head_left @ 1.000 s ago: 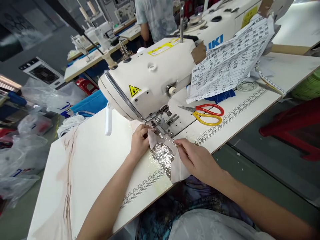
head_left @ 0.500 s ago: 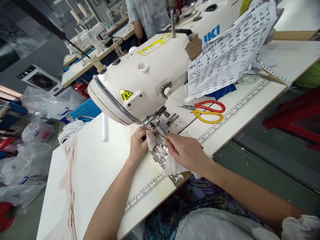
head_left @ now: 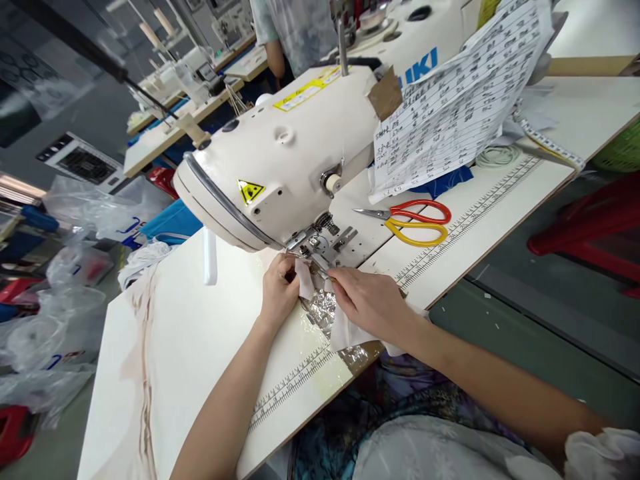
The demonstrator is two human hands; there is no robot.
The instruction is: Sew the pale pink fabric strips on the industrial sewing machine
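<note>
My left hand is closed at the left of the presser foot, its thumb and fingers pinching a piece of pale pink fabric. To the right, my right hand is closed around a slim metal tool whose end points at the presser foot; its exact kind is hard to make out. More pale fabric hangs below that hand towards the table edge. Both hands work in front of the white sewing machine. The needle itself is hidden.
Scissors with red and yellow handles lie right of the machine. A handwritten sheet leans over its arm, near a tape measure. Sheer fabric with a brown strip lies at left. Plastic bags sit beyond. Another person stands behind.
The pale fabric at my left hand has shifted slightly, and its visible flap looks narrower. My right hand stays almost where it was.
</note>
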